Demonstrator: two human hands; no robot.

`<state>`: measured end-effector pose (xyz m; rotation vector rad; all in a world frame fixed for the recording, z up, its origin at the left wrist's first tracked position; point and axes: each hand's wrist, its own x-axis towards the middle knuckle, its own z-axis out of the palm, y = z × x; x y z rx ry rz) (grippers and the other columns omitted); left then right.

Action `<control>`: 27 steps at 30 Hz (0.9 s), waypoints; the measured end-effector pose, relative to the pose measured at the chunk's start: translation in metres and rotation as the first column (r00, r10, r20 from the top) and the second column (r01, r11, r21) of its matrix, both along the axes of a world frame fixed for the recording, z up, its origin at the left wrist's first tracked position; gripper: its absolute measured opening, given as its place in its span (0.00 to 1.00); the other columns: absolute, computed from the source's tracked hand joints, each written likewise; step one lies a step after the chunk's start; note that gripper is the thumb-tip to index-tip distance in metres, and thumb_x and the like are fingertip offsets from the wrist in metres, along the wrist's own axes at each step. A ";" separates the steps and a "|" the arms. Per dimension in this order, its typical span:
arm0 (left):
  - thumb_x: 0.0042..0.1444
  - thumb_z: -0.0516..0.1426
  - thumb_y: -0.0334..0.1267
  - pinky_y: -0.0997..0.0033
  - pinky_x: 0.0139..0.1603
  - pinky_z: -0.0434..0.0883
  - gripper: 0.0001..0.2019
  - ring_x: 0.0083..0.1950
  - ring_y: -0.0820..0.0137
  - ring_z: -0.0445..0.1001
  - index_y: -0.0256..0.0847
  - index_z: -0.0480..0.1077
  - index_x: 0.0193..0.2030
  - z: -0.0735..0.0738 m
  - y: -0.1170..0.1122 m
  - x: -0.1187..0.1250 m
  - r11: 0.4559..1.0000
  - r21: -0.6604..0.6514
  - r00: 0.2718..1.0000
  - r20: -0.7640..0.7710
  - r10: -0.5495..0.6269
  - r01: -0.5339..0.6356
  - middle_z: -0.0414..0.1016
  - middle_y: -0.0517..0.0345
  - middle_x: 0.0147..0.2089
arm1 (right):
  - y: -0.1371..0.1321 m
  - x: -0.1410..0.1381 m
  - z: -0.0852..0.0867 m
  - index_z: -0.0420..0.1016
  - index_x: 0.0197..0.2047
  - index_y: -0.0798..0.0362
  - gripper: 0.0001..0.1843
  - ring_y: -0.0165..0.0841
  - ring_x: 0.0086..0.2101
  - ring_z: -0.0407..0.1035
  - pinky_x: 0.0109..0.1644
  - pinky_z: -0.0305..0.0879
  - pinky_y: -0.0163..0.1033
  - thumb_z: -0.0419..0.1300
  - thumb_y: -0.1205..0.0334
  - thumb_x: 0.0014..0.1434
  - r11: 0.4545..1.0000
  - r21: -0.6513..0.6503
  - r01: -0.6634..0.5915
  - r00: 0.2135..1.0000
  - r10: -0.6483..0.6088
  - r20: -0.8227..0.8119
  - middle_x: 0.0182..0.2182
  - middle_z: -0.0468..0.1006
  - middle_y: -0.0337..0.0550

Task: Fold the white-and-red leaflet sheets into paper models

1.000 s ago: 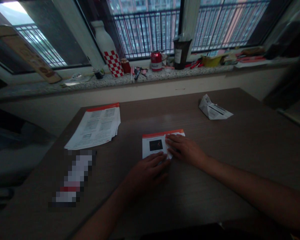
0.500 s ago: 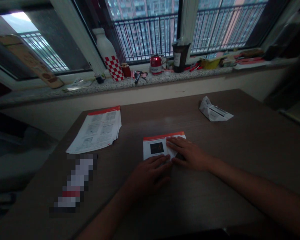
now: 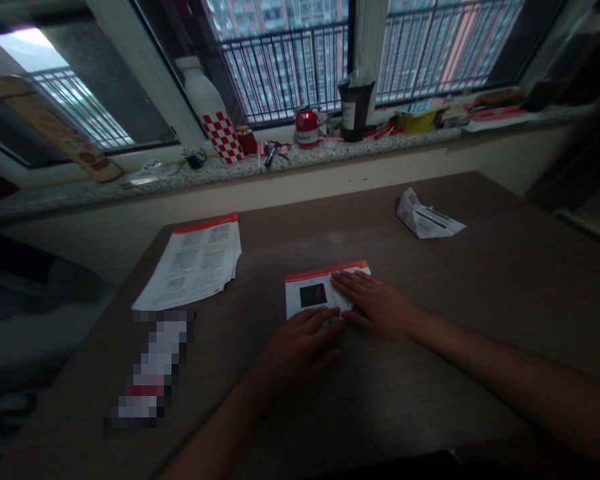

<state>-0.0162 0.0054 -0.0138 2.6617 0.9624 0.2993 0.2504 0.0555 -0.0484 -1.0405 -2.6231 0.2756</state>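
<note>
A printed sheet of paper [image 3: 300, 283] with an orange-red top band and a dark picture lies on the brown table in front of me. My left hand [image 3: 303, 340] rests over its lower edge, fingers stretched out and lying on the paper. Flat on the sheet's right part lies my right hand [image 3: 375, 300], fingers extended to the upper left. Both hands' fingertips are close together near the lower middle of the sheet. The paper's lower part is hidden beneath the hands.
A stack of printed sheets [image 3: 193, 267] lies at the table's left, with a blurred-out object [image 3: 153, 367] below it. At the back right stands a folded paper piece [image 3: 427, 217]. A checkered bottle [image 3: 217, 127], red can [image 3: 307, 127] and dark cup [image 3: 354, 110] line the windowsill.
The camera view has shifted slightly. Both hands stay on the sheet in nearly the same pose, and the paper looks unmoved on the table.
</note>
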 end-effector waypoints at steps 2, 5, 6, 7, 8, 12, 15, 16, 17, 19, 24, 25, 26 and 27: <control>0.69 0.62 0.40 0.47 0.70 0.70 0.26 0.73 0.55 0.65 0.51 0.65 0.71 -0.001 0.000 0.000 1.000 -0.002 1.000 0.015 -0.004 0.004 0.65 0.55 0.75 | 0.000 -0.001 -0.001 0.47 0.80 0.52 0.39 0.43 0.75 0.47 0.78 0.46 0.54 0.51 0.44 0.75 1.000 0.009 0.007 1.000 -0.007 0.006 0.77 0.50 0.51; 0.69 0.61 0.40 0.47 0.71 0.69 0.26 0.74 0.55 0.63 0.50 0.65 0.71 -0.003 0.000 -0.001 1.000 0.002 1.000 0.025 -0.006 0.006 0.64 0.55 0.75 | 0.000 -0.003 -0.002 0.47 0.80 0.53 0.40 0.44 0.75 0.46 0.78 0.46 0.55 0.52 0.44 0.74 1.000 0.007 0.022 1.000 -0.022 0.009 0.77 0.50 0.52; 0.69 0.61 0.41 0.46 0.71 0.68 0.26 0.74 0.55 0.62 0.49 0.65 0.71 -0.003 0.000 -0.001 1.000 0.004 1.000 0.022 -0.008 0.008 0.64 0.55 0.75 | 0.000 -0.003 -0.002 0.47 0.80 0.53 0.40 0.44 0.75 0.46 0.78 0.46 0.55 0.53 0.44 0.74 1.000 0.001 0.027 1.000 -0.027 0.013 0.77 0.50 0.52; 0.69 0.61 0.41 0.46 0.72 0.67 0.25 0.75 0.55 0.61 0.49 0.65 0.71 -0.004 0.000 -0.001 1.000 0.005 1.000 0.021 -0.009 0.009 0.63 0.55 0.76 | 0.000 -0.004 -0.001 0.48 0.80 0.54 0.41 0.45 0.75 0.46 0.78 0.46 0.55 0.53 0.44 0.73 1.000 -0.006 0.031 0.999 -0.031 0.020 0.77 0.50 0.52; 0.69 0.61 0.41 0.45 0.72 0.67 0.25 0.76 0.54 0.60 0.50 0.65 0.71 -0.004 0.000 -0.001 1.000 0.002 1.000 0.020 -0.010 0.010 0.62 0.54 0.77 | 0.000 -0.004 -0.001 0.48 0.80 0.55 0.41 0.45 0.75 0.46 0.78 0.46 0.55 0.53 0.44 0.73 0.999 -0.012 0.034 0.999 -0.033 0.030 0.77 0.50 0.53; 0.69 0.62 0.41 0.44 0.72 0.67 0.24 0.76 0.53 0.60 0.51 0.67 0.70 -0.003 0.000 -0.001 1.000 -0.022 1.000 0.028 -0.007 0.008 0.58 0.54 0.78 | -0.001 -0.005 0.001 0.47 0.80 0.59 0.42 0.45 0.75 0.46 0.78 0.46 0.56 0.52 0.43 0.73 0.999 -0.015 0.043 0.998 -0.043 0.049 0.77 0.48 0.55; 0.69 0.62 0.41 0.44 0.72 0.67 0.24 0.77 0.54 0.60 0.51 0.67 0.70 -0.003 0.000 -0.002 1.000 -0.030 1.000 0.031 0.002 -0.001 0.58 0.54 0.79 | 0.000 -0.004 -0.001 0.46 0.80 0.57 0.43 0.45 0.75 0.45 0.78 0.45 0.57 0.52 0.42 0.73 0.998 -0.009 0.057 0.998 -0.057 0.032 0.77 0.47 0.55; 0.69 0.62 0.41 0.45 0.72 0.67 0.25 0.77 0.55 0.60 0.51 0.66 0.70 -0.004 0.000 -0.002 0.999 -0.033 0.999 0.033 0.004 -0.003 0.58 0.54 0.79 | 0.002 -0.002 -0.002 0.45 0.80 0.56 0.44 0.45 0.75 0.44 0.78 0.45 0.57 0.52 0.41 0.73 0.998 -0.009 0.060 0.998 -0.059 0.028 0.77 0.46 0.55; 0.69 0.62 0.41 0.45 0.72 0.67 0.25 0.77 0.55 0.60 0.51 0.66 0.71 -0.004 0.000 -0.002 0.999 -0.036 0.999 0.036 0.006 -0.005 0.58 0.55 0.79 | 0.003 -0.001 -0.003 0.45 0.80 0.56 0.44 0.45 0.75 0.44 0.78 0.44 0.57 0.51 0.40 0.73 0.998 -0.007 0.064 0.998 -0.063 0.027 0.77 0.46 0.55; 0.69 0.62 0.40 0.46 0.72 0.67 0.25 0.77 0.56 0.60 0.52 0.65 0.71 -0.004 0.000 -0.002 0.999 -0.042 0.999 0.039 0.009 -0.008 0.58 0.56 0.79 | 0.008 0.003 -0.005 0.45 0.80 0.56 0.43 0.45 0.75 0.44 0.78 0.44 0.57 0.50 0.40 0.73 0.997 -0.001 0.083 0.996 -0.083 0.032 0.77 0.45 0.56; 0.68 0.63 0.39 0.45 0.72 0.68 0.25 0.76 0.55 0.61 0.52 0.67 0.69 -0.002 0.000 -0.001 0.998 -0.060 0.999 0.038 0.023 -0.021 0.59 0.57 0.78 | 0.016 0.012 -0.006 0.45 0.80 0.57 0.39 0.45 0.75 0.45 0.78 0.45 0.57 0.44 0.43 0.76 0.986 0.002 0.168 0.983 -0.168 0.073 0.77 0.47 0.55; 0.68 0.63 0.39 0.45 0.72 0.68 0.25 0.76 0.55 0.61 0.53 0.67 0.69 -0.002 0.000 -0.001 0.998 -0.064 0.999 0.038 0.027 -0.024 0.59 0.57 0.78 | 0.017 0.013 -0.006 0.45 0.80 0.57 0.40 0.45 0.75 0.45 0.78 0.45 0.56 0.44 0.42 0.76 0.983 -0.002 0.183 0.980 -0.182 0.084 0.77 0.47 0.55; 0.68 0.63 0.40 0.44 0.72 0.68 0.25 0.76 0.55 0.61 0.53 0.67 0.69 -0.001 0.000 -0.001 0.997 -0.068 0.999 0.039 0.030 -0.028 0.59 0.57 0.78 | 0.019 0.015 -0.005 0.45 0.80 0.57 0.42 0.45 0.75 0.45 0.78 0.45 0.57 0.45 0.40 0.75 0.979 -0.004 0.202 0.975 -0.201 0.093 0.77 0.47 0.55; 0.68 0.63 0.40 0.44 0.71 0.68 0.25 0.76 0.55 0.61 0.54 0.67 0.69 -0.001 0.000 -0.001 0.997 -0.072 0.999 0.041 0.034 -0.031 0.59 0.57 0.78 | 0.020 0.018 -0.005 0.44 0.80 0.57 0.44 0.45 0.75 0.45 0.78 0.45 0.57 0.45 0.38 0.74 0.974 -0.002 0.228 0.969 -0.227 0.100 0.77 0.47 0.56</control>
